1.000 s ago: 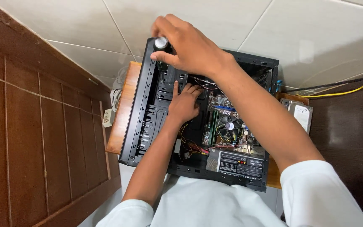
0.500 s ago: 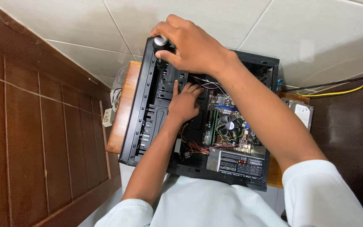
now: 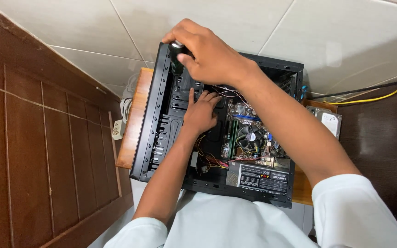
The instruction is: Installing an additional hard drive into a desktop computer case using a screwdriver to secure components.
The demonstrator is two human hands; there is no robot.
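**Case open, screwdriver on the drive bays – work mid-way**

Right hand (image 3: 212, 57) is clenched around a screwdriver (image 3: 177, 57), black handle with a silver cap, held upright at the far front corner of the computer case (image 3: 155, 138). Tip is hidden behind the bay frame, so I cannot tell what it sits on.

Left hand (image 3: 201, 115) is inside the case, fingers spread flat against the drive cage (image 3: 173, 98), gripping nothing, looks like bracing.

Status as I read it: side panel is off, motherboard (image 3: 242, 126) with its cooler fan (image 3: 250, 138) is in place, power supply (image 3: 260, 174) is seated at the near end, loose coloured wires (image 3: 207, 158) lie unrouted. A bare hard drive (image 3: 329, 121) lies outside on the wooden surface (image 3: 132, 133), just beside the case. So the drive bay work looks unfinished; case closing also left.

Yellow and black cables (image 3: 373, 96) run off to the right over the tiled floor (image 3: 276, 23).
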